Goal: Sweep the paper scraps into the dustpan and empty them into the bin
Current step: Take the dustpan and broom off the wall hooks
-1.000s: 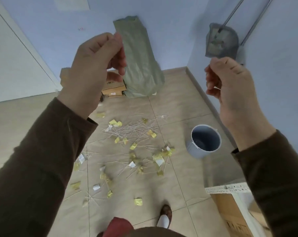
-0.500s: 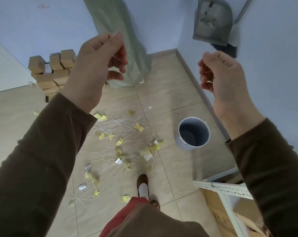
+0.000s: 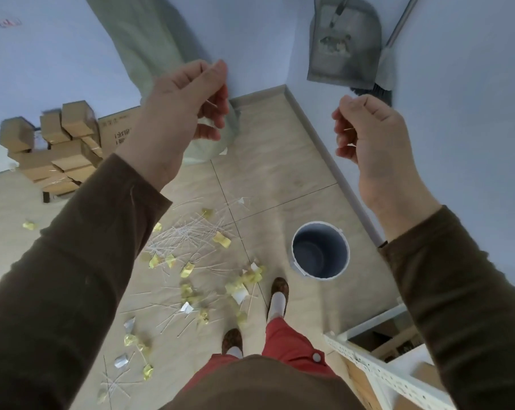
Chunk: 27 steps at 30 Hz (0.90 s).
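Nearest the camera, the white perforated metal shelf frame (image 3: 377,371) projects from the lower right and narrows the standing room on that side. The yellow and white paper scraps mixed with thin white strips (image 3: 191,261) lie spread over the beige tiled floor (image 3: 280,173), from beside the feet out toward the centre tile joint. The grey round plastic bin (image 3: 320,250) stands open just right of the scraps, near the right wall.

The left hand (image 3: 179,119) and the right hand (image 3: 371,143) are raised, well apart, fingers loosely curled; neither holds a tool, though a thin strip may cling to each.

Step in hand, as judged: fetch the tools. The grey metal dustpan (image 3: 343,45) and the broom (image 3: 385,69) beside it lean in the far right corner. Step clear of the scraps, pass left of the bin, and take both by their handles.

The stacked brown cardboard boxes (image 3: 55,149) and the pale green sack (image 3: 149,48) bound the far left; open floor remains between them and the bin
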{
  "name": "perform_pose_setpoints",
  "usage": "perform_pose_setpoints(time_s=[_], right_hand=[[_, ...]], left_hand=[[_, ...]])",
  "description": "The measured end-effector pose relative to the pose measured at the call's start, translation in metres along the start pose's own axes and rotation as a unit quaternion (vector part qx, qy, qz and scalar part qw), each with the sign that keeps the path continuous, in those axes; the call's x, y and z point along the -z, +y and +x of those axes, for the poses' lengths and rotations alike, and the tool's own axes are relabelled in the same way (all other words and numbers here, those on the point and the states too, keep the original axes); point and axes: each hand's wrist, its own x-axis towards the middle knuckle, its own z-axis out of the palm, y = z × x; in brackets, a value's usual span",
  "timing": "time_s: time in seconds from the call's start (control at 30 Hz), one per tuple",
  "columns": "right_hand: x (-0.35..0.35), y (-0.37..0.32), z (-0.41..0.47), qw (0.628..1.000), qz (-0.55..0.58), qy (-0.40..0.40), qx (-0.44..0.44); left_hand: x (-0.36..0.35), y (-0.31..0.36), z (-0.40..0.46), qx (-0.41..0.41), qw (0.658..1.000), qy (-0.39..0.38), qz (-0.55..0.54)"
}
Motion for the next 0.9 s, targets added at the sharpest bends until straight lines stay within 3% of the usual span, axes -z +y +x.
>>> perform_pose_setpoints(time_s=[0.27, 0.5, 0.9], right_hand=[[0.027, -0.002, 0.104, 1.000, 0.007, -0.006, -0.008], [0.020, -0.014, 0.173, 1.000, 0.011, -0.008, -0.008], [-0.010, -0.057, 0.307, 0.996, 0.013, 0.087, 0.008]], left_hand=[[-0.055, 0.012, 0.096, -0.004, 1.000, -0.003, 0.015], [-0.059, 0.018, 0.176, -0.006, 1.000, -0.010, 0.001], [-0.041, 0.033, 0.349, -0.024, 0.997, -0.077, 0.008]])
